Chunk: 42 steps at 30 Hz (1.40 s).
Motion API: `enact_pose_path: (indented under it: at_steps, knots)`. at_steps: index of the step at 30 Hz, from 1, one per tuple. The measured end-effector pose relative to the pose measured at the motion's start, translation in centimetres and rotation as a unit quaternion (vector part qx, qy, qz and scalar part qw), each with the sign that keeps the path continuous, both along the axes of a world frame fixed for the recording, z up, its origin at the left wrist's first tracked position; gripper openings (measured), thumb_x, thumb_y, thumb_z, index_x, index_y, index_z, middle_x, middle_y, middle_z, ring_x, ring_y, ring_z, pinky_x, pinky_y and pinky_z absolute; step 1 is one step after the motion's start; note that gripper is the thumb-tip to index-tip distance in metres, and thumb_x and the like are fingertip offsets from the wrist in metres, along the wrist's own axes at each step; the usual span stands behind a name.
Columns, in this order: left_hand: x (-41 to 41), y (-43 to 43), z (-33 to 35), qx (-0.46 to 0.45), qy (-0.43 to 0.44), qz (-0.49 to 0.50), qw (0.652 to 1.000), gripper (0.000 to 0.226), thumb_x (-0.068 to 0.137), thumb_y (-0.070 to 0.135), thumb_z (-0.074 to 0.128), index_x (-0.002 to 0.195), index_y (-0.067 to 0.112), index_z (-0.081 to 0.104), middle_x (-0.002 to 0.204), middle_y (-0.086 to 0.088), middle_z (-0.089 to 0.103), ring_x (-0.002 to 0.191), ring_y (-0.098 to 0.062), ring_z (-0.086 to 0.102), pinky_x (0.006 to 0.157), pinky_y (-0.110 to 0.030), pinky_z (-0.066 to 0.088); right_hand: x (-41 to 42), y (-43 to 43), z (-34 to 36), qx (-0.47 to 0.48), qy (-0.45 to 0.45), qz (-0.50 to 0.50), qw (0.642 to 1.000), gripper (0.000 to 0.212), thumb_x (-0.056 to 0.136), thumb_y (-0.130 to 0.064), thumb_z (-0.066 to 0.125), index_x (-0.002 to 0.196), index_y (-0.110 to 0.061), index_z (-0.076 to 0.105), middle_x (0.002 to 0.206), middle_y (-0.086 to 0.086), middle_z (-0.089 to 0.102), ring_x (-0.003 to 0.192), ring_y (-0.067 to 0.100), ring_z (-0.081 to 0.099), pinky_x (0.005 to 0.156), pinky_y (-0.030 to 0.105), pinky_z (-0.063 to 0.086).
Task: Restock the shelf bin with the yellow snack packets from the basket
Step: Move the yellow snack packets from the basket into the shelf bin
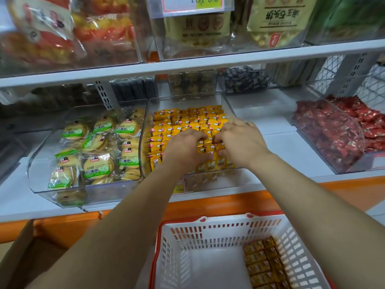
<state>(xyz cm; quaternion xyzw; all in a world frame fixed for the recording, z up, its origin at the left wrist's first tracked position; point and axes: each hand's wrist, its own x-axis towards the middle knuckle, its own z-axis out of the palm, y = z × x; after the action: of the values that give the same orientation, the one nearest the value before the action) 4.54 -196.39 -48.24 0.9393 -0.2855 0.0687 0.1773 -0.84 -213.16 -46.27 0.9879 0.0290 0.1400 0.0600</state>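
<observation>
Head cam looks down along both bare arms reaching into the clear shelf bin [208, 181] in the middle of the lower shelf. That bin is packed with yellow snack packets [187, 119] standing in tidy rows, front to nearly the back wall.

The left hand [185, 147] sits on the front-middle rows. Its fingers are curled down over the tops and its thumb is tucked in from the near side, so it's pinching a little clump of packets. The right hand [239, 142] is just beside it, nearly touching, and does pretty much the same: fingers bent over, thumb hooked in, gripping packets from the other side. Both hands are clamped on one small bunch between them, down inside the bin.

Under the shelf edge is the white basket [208, 232] with a red rim, at the bottom of the shot. A basket stash [264, 265] of the same kind of packets lies stacked flat along its right wall.

Neighbours: a biscuit bin [93, 147] with round, green-labelled biscuits sits just beside the yellow one on the left. A red snack bin [333, 134] is well apart on the right, with bare white shelf between. There's a cardboard box [25, 257] at lower left, and a price tag [193, 3] hangs off the upper shelf among bigger bags.
</observation>
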Motion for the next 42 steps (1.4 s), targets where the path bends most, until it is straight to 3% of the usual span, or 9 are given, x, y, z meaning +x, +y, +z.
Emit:
enact_pose_path:
  at_steps: [6,13,16,18,22,27,30,35,42]
  knots:
    - [-3.4,0.9,2.8,-0.01,0.008,0.012,1.0,0.056,0.088,0.052,0.072,0.137,0.028,0.058,0.138,0.002,0.058,0.125,-0.02,0.053,0.099,-0.037,0.048,-2.3,0.1,1.1,0.031,-0.028,-0.008,0.999,0.045,0.08,-0.049,0.071,0.12,-0.03,0.063,0.121,-0.001,0.061,0.117,0.024,0.051,0.092,0.039,0.041]
    - [-11.4,3.3,3.7,-0.108,0.11,-0.049,0.987,0.012,0.09,0.031,0.071,0.102,0.028,0.071,0.089,0.014,0.067,0.075,-0.001,0.061,0.061,-0.025,0.05,-10.7,-1.5,3.2,0.331,-0.006,0.015,0.944,0.023,0.078,-0.052,0.074,0.084,-0.031,0.069,0.083,-0.014,0.068,0.069,0.001,0.058,0.067,0.028,0.049]
    - [-14.2,2.5,-0.1,-0.045,0.184,-0.098,0.977,0.013,0.09,0.032,0.072,0.102,0.026,0.07,0.094,0.012,0.07,0.078,-0.007,0.066,0.073,-0.027,0.056,-14.6,-3.2,0.5,0.382,0.059,-0.006,0.922,0.015,0.08,-0.04,0.075,0.081,-0.026,0.071,0.075,-0.012,0.069,0.064,-0.005,0.059,0.063,0.016,0.046]
    - [-15.6,1.6,-3.9,0.024,0.221,-0.114,0.968,0.018,0.091,0.038,0.07,0.106,0.028,0.07,0.103,0.01,0.072,0.086,-0.009,0.067,0.073,-0.019,0.051,-16.6,-4.6,-3.0,0.397,0.116,-0.035,0.91,0.01,0.081,-0.026,0.078,0.08,-0.018,0.072,0.076,-0.008,0.07,0.068,-0.001,0.062,0.065,0.015,0.046]
    - [-17.8,-0.6,-12.8,0.094,0.326,-0.091,0.936,0.033,0.095,0.042,0.065,0.123,0.026,0.064,0.126,0.005,0.068,0.112,-0.018,0.064,0.093,-0.029,0.051,-18.9,-6.5,-11.3,0.391,0.231,-0.097,0.886,0.003,0.086,-0.011,0.071,0.088,-0.01,0.07,0.091,0.004,0.072,0.085,0.019,0.067,0.077,0.031,0.051]
    - [-21.6,-2.5,-23.2,0.027,0.486,-0.002,0.873,0.051,0.095,0.042,0.066,0.139,0.022,0.051,0.132,-0.005,0.063,0.111,-0.024,0.063,0.093,-0.035,0.053,-20.0,-6.3,-20.7,0.416,0.286,-0.187,0.843,0.019,0.09,-0.02,0.068,0.092,-0.036,0.058,0.103,0.006,0.067,0.094,0.024,0.064,0.076,0.031,0.047]
    - [-23.0,-3.6,-27.8,-0.033,0.53,0.058,0.845,0.059,0.095,0.04,0.067,0.146,0.021,0.045,0.137,-0.01,0.06,0.115,-0.028,0.062,0.093,-0.039,0.053,-20.0,-6.2,-25.5,0.457,0.256,-0.227,0.821,0.039,0.093,-0.014,0.064,0.131,-0.02,0.058,0.107,0.0,0.059,0.109,0.025,0.06,0.075,0.017,0.037]
    - [-23.0,-6.5,-33.0,-0.137,0.484,0.189,0.843,0.059,0.095,0.035,0.068,0.147,0.022,0.044,0.145,-0.008,0.047,0.125,-0.026,0.055,0.094,-0.038,0.048,-19.7,-6.0,-30.5,0.483,0.184,-0.29,0.806,0.046,0.096,-0.001,0.049,0.141,-0.011,0.052,0.137,0.011,0.058,0.125,0.027,0.056,0.086,0.006,0.031]
    - [-21.8,-10.5,-37.4,-0.213,0.518,0.188,0.807,0.071,0.094,0.041,0.067,0.155,0.033,0.032,0.141,-0.009,0.033,0.115,-0.028,0.053,0.096,-0.036,0.046,-19.6,-5.6,-33.3,0.414,0.213,-0.286,0.838,0.054,0.091,-0.006,0.051,0.145,-0.011,0.045,0.133,0.014,0.057,0.12,0.032,0.055,0.102,0.046,0.047]
